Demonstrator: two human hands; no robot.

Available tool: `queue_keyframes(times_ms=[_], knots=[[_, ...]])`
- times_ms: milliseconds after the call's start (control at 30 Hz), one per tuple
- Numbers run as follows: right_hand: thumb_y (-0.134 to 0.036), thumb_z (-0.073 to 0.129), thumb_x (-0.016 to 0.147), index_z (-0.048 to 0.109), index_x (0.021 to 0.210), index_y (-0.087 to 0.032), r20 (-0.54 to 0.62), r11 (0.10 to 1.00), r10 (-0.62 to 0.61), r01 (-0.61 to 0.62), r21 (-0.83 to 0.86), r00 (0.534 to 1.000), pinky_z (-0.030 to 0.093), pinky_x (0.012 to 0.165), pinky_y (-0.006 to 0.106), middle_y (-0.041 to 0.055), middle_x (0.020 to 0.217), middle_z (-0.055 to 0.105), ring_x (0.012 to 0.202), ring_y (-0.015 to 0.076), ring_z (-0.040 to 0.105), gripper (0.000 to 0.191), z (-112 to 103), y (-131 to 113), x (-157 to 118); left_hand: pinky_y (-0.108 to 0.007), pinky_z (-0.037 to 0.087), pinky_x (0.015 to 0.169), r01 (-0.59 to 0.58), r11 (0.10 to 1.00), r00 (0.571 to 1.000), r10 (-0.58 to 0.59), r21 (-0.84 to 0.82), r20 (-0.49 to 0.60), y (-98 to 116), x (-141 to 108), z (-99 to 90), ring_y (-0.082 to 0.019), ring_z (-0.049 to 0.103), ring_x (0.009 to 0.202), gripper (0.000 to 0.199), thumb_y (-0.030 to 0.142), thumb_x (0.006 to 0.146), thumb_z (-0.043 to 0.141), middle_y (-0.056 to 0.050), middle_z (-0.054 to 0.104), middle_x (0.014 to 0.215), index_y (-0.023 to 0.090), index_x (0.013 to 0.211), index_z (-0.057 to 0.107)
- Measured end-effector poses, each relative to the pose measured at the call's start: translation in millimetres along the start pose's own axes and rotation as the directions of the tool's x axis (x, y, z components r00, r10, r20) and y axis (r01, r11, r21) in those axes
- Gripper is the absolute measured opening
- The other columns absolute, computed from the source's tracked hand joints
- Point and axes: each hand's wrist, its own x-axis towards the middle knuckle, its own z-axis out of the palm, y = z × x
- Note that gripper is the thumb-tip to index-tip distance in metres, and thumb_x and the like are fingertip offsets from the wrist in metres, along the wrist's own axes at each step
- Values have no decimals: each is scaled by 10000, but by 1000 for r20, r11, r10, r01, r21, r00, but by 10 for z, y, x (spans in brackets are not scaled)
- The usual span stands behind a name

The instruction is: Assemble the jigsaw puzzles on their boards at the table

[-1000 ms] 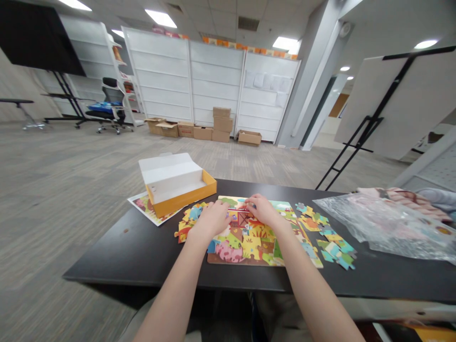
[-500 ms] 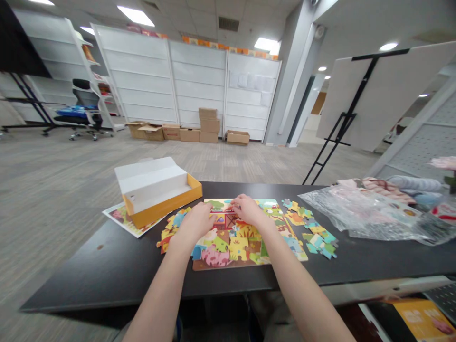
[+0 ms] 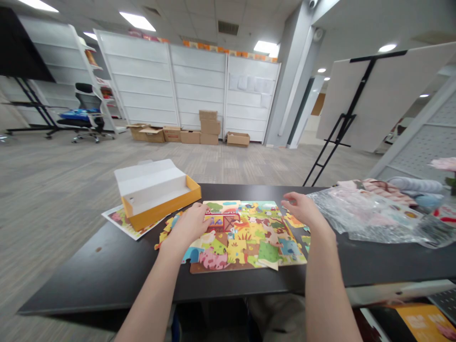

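A farm-scene jigsaw puzzle (image 3: 245, 237) lies on a brown board (image 3: 210, 268), with a red barn at its upper middle. My left hand (image 3: 188, 225) rests on the puzzle just left of the barn, with no piece visibly in it. My right hand (image 3: 301, 209) hovers at the puzzle's right edge, fingers apart and empty. Below it, loose puzzle pieces (image 3: 295, 220) are partly hidden by my forearm. More loose pieces (image 3: 166, 232) lie by the board's left edge. A green piece (image 3: 269, 253) sits unevenly at the lower edge.
An open orange-and-white box (image 3: 156, 194) stands on a picture sheet (image 3: 119, 219) at the dark table's (image 3: 89, 256) left. A crumpled clear plastic bag (image 3: 366, 213) and pink fabric (image 3: 370, 185) lie at the right. Beyond the table is a carpeted floor.
My right hand has moved right, off the barn to the puzzle's edge, and its forearm now covers the loose pieces there. My left hand stays near the barn.
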Motion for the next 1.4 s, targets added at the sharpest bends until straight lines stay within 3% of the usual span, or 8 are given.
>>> queue_keyframes(times_ms=[100, 200, 400, 567, 667, 800, 1100, 1400], knots=[[-332, 655, 853, 761, 1073, -129, 120, 991, 121, -114, -64, 985, 523, 782, 312, 149, 1054, 772, 911, 264, 726, 319, 39, 264, 3, -393, 488, 998, -20, 1000, 999, 21, 18, -26, 7, -33, -16, -307, 652, 1141, 344, 275, 920, 559, -182, 635, 1264, 122, 1216, 644], [-281, 676, 824, 771, 1031, -135, 194, 991, 117, -103, -84, 974, 526, 772, 296, 140, 1044, 776, 898, 255, 735, 271, 94, 314, 1, -403, 487, 1005, -47, 999, 998, 48, 23, -36, 16, -63, -46, -307, 646, 1142, 339, 284, 929, 550, -184, 632, 1276, 116, 1205, 652], [-277, 732, 798, 749, 1060, -169, 295, 993, -81, 51, 108, 952, 536, 768, 272, 106, 1046, 773, 908, 228, 726, 284, 55, 39, -137, -383, 463, 1046, -207, 964, 977, 212, -168, 11, 197, -140, -161, -281, 625, 1198, 378, 291, 895, 582, -131, 661, 1304, 175, 1247, 656], [-264, 741, 786, 724, 1011, -159, 445, 966, -134, 17, 257, 885, 538, 673, 272, 92, 950, 767, 750, 206, 725, 249, -16, -177, -297, -360, 453, 1066, -350, 871, 879, 433, -345, 201, 531, -279, -200, -287, 586, 1269, 551, 412, 778, 720, -70, 634, 1388, 242, 1295, 636], [-237, 723, 789, 720, 990, -163, 432, 973, -139, 42, 227, 891, 523, 677, 272, 86, 922, 756, 762, 207, 716, 214, -45, -249, -369, -392, 500, 980, -338, 919, 875, 386, -202, 293, 644, -321, -150, -333, 614, 1197, 584, 424, 696, 774, -119, 647, 1326, 207, 1227, 664], [-212, 682, 805, 738, 955, -173, 397, 975, -215, 170, 145, 892, 492, 686, 266, 71, 893, 749, 804, 203, 693, 164, 14, -345, -430, -402, 508, 933, -316, 944, 900, 331, -98, 285, 642, -302, -105, -342, 633, 1118, 586, 458, 631, 815, -140, 655, 1248, 178, 1128, 682], [-350, 794, 749, 734, 1114, -173, 336, 918, -397, 378, 123, 854, 489, 865, 337, 117, 1133, 684, 963, 244, 658, 410, 303, -746, -427, -360, 512, 820, -286, 949, 900, 314, -136, 303, 598, -290, -159, -315, 642, 1032, 471, 428, 596, 814, -91, 665, 1138, 210, 986, 667], [-288, 853, 643, 748, 972, -178, 415, 930, -353, 362, 59, 839, 485, 852, 339, 109, 1059, 711, 1006, 286, 639, 363, 409, -939, -412, -308, 456, 679, -271, 943, 903, 318, -192, 287, 526, -274, -136, -277, 648, 931, 447, 393, 566, 816, -60, 678, 1058, 225, 930, 618]])
